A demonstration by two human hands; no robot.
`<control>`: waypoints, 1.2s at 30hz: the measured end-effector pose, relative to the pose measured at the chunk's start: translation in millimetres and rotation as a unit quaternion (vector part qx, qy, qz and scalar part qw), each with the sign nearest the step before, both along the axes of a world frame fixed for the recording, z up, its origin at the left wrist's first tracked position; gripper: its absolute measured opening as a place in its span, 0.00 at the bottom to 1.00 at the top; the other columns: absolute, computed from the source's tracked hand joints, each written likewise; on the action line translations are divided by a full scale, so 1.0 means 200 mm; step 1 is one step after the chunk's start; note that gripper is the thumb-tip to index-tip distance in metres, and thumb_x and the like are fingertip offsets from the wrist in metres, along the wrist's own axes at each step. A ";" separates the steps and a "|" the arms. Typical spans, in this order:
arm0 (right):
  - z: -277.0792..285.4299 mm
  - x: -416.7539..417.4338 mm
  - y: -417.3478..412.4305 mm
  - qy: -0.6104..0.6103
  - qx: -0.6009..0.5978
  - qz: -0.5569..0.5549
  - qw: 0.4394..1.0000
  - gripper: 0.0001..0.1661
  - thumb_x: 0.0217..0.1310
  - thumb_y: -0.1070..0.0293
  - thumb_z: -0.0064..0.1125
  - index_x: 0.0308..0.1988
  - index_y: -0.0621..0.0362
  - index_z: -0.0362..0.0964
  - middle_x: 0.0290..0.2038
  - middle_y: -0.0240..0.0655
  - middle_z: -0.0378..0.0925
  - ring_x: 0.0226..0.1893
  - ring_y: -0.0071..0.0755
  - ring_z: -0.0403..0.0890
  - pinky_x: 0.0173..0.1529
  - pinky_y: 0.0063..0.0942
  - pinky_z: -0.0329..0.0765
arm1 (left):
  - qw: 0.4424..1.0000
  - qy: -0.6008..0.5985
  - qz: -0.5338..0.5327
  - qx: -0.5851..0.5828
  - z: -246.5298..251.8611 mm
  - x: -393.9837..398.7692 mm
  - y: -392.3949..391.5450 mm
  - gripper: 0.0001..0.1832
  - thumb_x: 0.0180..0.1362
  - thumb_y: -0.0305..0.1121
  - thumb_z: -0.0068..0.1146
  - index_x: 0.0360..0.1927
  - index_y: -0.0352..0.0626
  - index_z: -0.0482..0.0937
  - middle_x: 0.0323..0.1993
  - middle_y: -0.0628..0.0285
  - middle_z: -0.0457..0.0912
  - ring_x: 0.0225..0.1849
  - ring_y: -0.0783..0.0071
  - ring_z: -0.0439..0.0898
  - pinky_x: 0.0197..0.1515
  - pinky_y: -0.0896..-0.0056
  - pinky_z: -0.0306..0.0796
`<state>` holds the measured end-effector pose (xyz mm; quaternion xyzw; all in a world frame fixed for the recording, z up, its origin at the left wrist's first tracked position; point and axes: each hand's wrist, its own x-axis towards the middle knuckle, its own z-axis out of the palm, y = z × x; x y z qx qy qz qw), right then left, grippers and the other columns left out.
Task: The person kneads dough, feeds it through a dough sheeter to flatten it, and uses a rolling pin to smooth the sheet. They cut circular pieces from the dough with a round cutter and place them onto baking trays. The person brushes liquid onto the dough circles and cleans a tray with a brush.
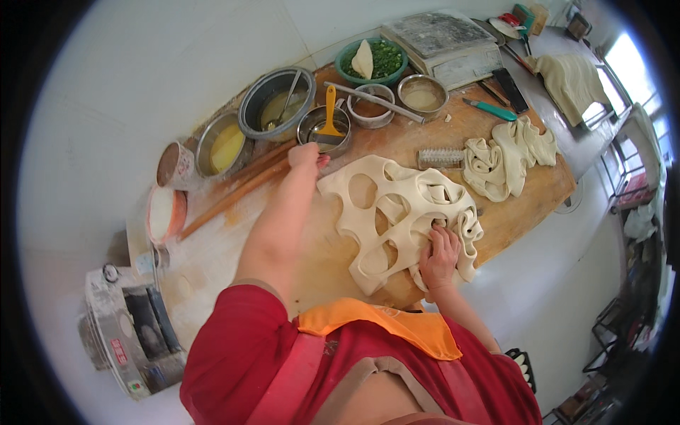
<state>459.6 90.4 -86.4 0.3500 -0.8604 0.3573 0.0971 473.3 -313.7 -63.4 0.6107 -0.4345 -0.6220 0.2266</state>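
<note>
A sheet of pale dough with several round holes cut in it lies on the wooden worktop. Its right side is bunched into folds. My right hand rests at that side, fingers curled over the dough at a hole's edge. My left hand reaches to the front of a steel cup, beside the ends of thin wooden rolling pins. Its fingers are mostly hidden behind the hand. A yellow-handled flat brush or scraper lies across the cup.
Bowls and pots, including a green bowl of chopped greens, line the back by a scale. Dough scraps, a spiked roller and a green-handled knife lie right. A metal machine stands left.
</note>
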 end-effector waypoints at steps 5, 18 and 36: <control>-0.07 0.00 -0.01 0.035 -0.005 0.005 0.999 0.16 0.48 0.78 0.54 0.42 0.61 0.71 0.47 0.42 0.77 0.49 0.50 0.74 0.57 0.45 0.68 | 0.985 -0.012 -0.171 0.004 0.21 0.71 0.01 0.06 0.49 0.26 0.54 0.23 0.32 0.76 0.19 0.54 0.79 0.17 0.65 0.81 0.18 0.69 0.74; 0.06 0.40 0.02 0.031 0.007 -0.024 0.999 0.15 0.56 0.78 0.54 0.45 0.62 0.74 0.46 0.45 0.79 0.48 0.47 0.78 0.54 0.39 0.73 | 0.987 -0.027 -0.102 -0.122 -0.03 2.11 -0.13 0.10 0.55 0.33 0.55 0.25 0.37 0.79 0.22 0.59 0.81 0.19 0.74 0.77 0.23 0.76 0.71; 0.22 2.09 0.04 -0.318 0.145 0.025 0.937 0.14 0.55 0.67 0.57 0.42 0.59 0.77 0.37 0.43 0.82 0.40 0.47 0.82 0.45 0.40 0.78 | 0.912 0.264 -0.281 0.140 -0.59 1.80 0.51 0.12 0.64 0.39 0.51 0.31 0.43 0.78 0.30 0.68 0.75 0.36 0.77 0.74 0.41 0.72 0.71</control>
